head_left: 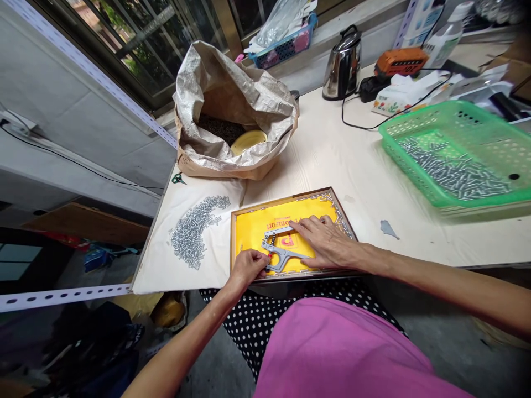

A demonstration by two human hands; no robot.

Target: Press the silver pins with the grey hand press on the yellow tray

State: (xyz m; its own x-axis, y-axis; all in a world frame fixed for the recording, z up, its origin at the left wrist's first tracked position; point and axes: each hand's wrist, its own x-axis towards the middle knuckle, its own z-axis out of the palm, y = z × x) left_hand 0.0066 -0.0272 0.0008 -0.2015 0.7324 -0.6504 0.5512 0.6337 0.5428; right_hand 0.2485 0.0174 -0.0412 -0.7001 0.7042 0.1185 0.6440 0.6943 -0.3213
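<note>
In the head view, my right hand is wrapped around the two handles of grey spring-loaded hand pliers, which lie over a shallow tray. The handles are spread apart, with a dark coil spring between them. My left hand is closed in a pinch at the jaw end, beside a small red part. Whatever is between its fingertips is hidden. Under both hands, the tray has a yellow bottom with red lettering and a brown rim. Small metal pieces lie along its right side and edges.
Left of the tray is a heap of small metal pieces, with green-handled scissors behind. A large open sack holds dark contents and a yellow bowl. A green basket of metal pieces stands right; a kettle stands behind.
</note>
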